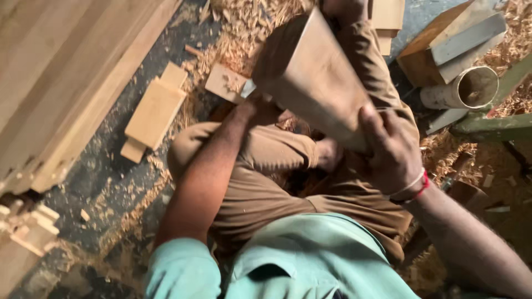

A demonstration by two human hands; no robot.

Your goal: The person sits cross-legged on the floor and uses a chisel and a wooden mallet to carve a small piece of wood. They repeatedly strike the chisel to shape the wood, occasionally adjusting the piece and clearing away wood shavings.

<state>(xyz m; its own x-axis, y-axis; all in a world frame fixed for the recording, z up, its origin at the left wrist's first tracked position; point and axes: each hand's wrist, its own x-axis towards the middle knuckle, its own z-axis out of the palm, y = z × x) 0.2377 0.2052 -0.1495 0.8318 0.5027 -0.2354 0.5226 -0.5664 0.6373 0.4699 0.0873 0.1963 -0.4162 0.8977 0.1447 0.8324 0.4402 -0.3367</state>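
I sit on the floor in brown trousers with a long tapered wooden block [310,77] raised over my lap. My right hand [390,152] grips its near end, fingers wrapped over the edge; a red and white thread band circles that wrist. My left arm reaches forward under the block's left side, and my left hand [247,107] is mostly hidden behind the wood. A small grey metal piece [247,88] shows just beyond that hand. Whether the hand holds it cannot be seen.
Stacked pale planks [61,77] fill the left side. Wood offcuts [155,111] and a small square piece [224,82] lie on the dark floor among shavings. At the upper right sit a wooden box [426,55] and a cream pipe [465,88].
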